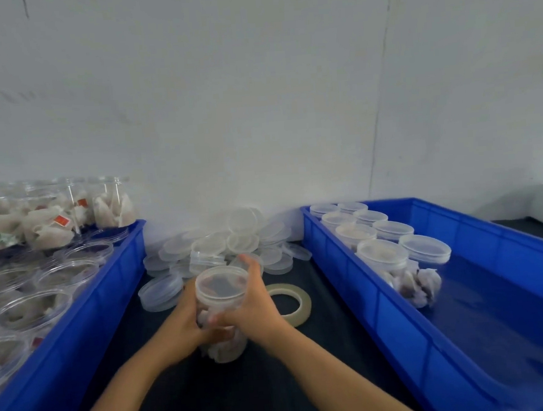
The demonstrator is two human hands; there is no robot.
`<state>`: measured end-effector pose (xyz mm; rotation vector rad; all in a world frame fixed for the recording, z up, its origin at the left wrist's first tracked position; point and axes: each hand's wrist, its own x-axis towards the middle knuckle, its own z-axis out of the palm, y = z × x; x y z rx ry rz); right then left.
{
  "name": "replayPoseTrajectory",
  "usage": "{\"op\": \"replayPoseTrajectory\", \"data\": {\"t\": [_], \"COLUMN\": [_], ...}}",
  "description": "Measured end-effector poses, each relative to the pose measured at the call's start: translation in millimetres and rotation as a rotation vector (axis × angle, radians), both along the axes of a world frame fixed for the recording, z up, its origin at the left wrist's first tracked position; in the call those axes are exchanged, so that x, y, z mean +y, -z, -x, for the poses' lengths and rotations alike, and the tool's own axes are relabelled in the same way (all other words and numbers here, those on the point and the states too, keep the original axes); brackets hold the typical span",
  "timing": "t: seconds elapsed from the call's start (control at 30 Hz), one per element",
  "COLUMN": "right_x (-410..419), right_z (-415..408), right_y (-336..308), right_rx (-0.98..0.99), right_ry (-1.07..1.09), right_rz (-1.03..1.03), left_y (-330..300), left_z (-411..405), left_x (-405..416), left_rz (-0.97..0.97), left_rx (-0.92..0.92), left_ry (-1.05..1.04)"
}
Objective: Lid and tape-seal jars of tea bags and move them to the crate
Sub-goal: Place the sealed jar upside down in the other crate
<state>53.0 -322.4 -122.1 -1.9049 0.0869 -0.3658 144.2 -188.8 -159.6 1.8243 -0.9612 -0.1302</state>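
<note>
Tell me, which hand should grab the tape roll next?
Probably the right hand: the tape roll lies just beside it, on its side of the lidded jar. The left hand sits farther away.

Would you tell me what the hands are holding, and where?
Both the left hand and right hand grip the clear lidded plastic jar around its body.

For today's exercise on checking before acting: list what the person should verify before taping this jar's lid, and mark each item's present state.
1. Lid sits on the held jar: ok.
2. Both hands, left and right, grip the jar: ok.
3. Tape roll lies on the table beside the right hand: ok.
4. Tape already round the lid seam: cannot tell.
5. Right crate has free floor space near the person: ok.
6. Jar holds tea bags: ok.
</note>
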Motion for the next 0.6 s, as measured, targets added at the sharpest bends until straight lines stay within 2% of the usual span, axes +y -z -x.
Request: {"op": "replayPoseTrajectory", "data": {"t": [0.2,0.33,0.43,0.5,0.6], "right_x": [-17,-42,-71,-89,-112], "right_z": [14,44,86,115,147], "right_y": [-30,-76,-110,-127,-141], "right_rx": [-0.062,-0.147,-0.231,-0.289,-0.344], "right_ry": [0.026,0.080,0.176,0.241,0.374], "right_rz": [-0.014,0.105,0.203,0.255,0.318], "left_y": [-34,-73,-104,-123,-141], "left_z": [19,49,80,102,125], "left_x": [-23,-53,-82,-105,-143], "left_rz": [0.088,0.173,0.201,0.225,0.240], "left_rx": [-0.017,-0.041,-0.161,-0.232,-0.237], "left_ry": [-0.006,-0.035,-0.081,-0.026,0.072]}}
